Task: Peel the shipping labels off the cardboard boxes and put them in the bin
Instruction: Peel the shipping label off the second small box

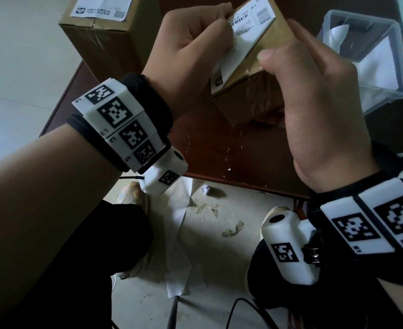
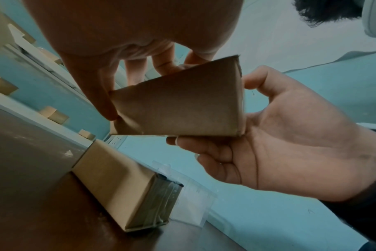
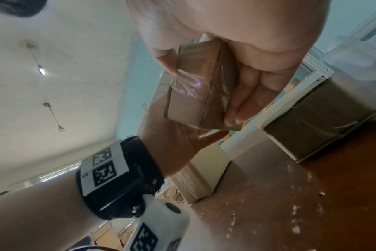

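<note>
I hold a small brown cardboard box [image 1: 250, 100] above the table, with a white barcoded shipping label [image 1: 250, 36] on its top face. My left hand [image 1: 195, 41] curls its fingertips onto the label's left edge. In the left wrist view its thumb [image 2: 103, 101] presses the box [image 2: 178, 108] at a lower corner. My right hand [image 1: 319, 103] grips the box from the right, thumb on top beside the label. In the right wrist view its fingers [image 3: 247, 95] wrap under the taped box [image 3: 195, 88]. A clear plastic bin [image 1: 402, 62] stands at the right, with white paper inside.
A taller cardboard box [image 1: 105, 41] with its own white label [image 1: 100, 8] stands at the table's far left. The dark brown table [image 1: 207, 150] lies beneath my hands. Paper scraps [image 1: 186, 233] and a cable lie on the floor by my feet.
</note>
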{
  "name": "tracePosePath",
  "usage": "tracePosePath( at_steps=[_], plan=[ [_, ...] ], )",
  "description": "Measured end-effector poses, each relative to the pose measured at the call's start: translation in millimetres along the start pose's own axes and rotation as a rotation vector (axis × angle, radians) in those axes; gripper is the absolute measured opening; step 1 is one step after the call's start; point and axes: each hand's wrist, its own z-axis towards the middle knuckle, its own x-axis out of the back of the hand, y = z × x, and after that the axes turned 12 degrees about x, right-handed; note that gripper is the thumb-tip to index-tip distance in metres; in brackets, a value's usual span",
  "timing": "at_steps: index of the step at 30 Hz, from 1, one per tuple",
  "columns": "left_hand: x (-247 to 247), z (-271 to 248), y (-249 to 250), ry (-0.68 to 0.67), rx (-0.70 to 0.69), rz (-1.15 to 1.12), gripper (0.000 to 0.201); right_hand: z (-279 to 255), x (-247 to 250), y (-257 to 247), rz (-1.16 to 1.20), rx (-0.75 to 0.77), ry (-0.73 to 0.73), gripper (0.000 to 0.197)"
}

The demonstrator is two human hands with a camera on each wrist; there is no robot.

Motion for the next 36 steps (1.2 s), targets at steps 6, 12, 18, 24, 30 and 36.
tracePosePath(
  at_steps=[6,12,18,24,30,36],
  plan=[
    [0.5,1.0,-0.3,-0.023,-0.024,0.034,0.031,-1.1,-0.1,0.7,-0.005,-0.015,-0.003,0.033],
    [0.5,0.8,0.2,-0.014,-0.034,0.038,0.034,-1.3,0.0,0.3,-0.03,-0.013,-0.005,0.03],
    [0.6,-0.3,1.2,-0.017,-0.049,0.053,0.036,-1.2,-1.4,0.1,-0.016,-0.019,-0.007,0.028],
    [1.2,-0.3,0.8,-0.005,-0.058,0.085,0.037,-1.2,-1.7,0.8,0.001,-0.021,-0.003,0.026],
    [2.0,0.0,1.3,0.033,-0.043,0.08,0.036,-1.0,-1.3,1.8,-0.013,-0.016,-0.014,0.029],
    [3.1,-1.3,0.2,0.021,-0.027,0.085,0.033,-0.9,-1.1,2.2,-0.02,-0.013,-0.014,0.031]
  ],
)
